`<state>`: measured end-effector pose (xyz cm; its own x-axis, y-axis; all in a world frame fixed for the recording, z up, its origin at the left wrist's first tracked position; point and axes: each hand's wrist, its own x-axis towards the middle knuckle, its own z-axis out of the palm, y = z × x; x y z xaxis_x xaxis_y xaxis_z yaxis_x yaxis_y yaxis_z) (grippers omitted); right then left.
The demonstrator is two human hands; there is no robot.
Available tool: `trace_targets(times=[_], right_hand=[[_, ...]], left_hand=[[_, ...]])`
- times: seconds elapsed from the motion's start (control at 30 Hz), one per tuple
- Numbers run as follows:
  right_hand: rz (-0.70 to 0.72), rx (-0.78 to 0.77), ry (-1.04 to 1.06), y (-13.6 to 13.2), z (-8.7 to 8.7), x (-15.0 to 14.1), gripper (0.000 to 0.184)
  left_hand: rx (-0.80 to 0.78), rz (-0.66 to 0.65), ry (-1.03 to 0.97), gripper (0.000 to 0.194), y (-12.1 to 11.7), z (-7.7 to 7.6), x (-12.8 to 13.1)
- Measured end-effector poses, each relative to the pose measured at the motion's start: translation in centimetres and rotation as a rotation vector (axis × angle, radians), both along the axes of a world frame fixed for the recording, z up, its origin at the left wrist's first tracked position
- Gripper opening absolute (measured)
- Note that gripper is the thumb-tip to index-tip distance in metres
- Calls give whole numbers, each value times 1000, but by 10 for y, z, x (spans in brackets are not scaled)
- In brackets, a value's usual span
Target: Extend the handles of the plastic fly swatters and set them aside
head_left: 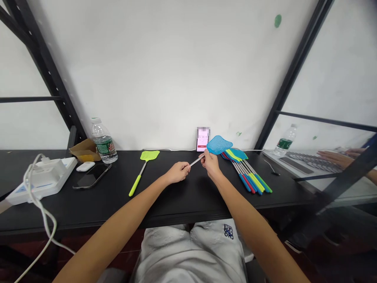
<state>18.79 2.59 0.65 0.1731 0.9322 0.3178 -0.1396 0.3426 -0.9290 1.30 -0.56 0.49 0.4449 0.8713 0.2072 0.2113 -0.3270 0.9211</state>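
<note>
A blue fly swatter [219, 144] with a thin metal rod is held above the black table [188, 198] between both hands. My left hand [177, 172] is closed round the lower end of the rod. My right hand [210, 162] pinches the rod just below the blue head. To the right lies a pile of several swatters [246, 172] with blue, green, yellow and red handles. A single yellow-green swatter [141, 171] lies flat on the table to the left of my hands.
A lit phone [202, 142] leans against the wall behind my hands. At left sit a water bottle [103, 141], a dark phone [92, 175], an earbud case [85, 166], a cardboard box [85, 149] and a white power strip [41, 179] with cables. Another person's hands [335, 158] rest on a keyboard at right, near a second bottle [285, 140].
</note>
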Motion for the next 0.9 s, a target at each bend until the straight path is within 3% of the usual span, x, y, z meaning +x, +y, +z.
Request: trace_targets(times=[0.27,0.57,0.7,0.8,0.87,0.9], right_hand=[[13,29,104,-1,11,13,51],[-76,29,182,7,12,37,47],[-78,-133,137,5,14,36,42],[-62,-276,-13,-19,23,21,41],[6,-158,-106,-55,29,6,46],[147,-95,-197,-79,30,-2,50]], left_hand=[[-71,-136,61,31,1,6,-7],[274,51,394,26,4,8,-13],[361,108,447,27,6,3,-14],[368,159,413,28,10,0,-17],[369,168,396,28,12,-1,-19],[372,162,396,28,13,-1,-20]])
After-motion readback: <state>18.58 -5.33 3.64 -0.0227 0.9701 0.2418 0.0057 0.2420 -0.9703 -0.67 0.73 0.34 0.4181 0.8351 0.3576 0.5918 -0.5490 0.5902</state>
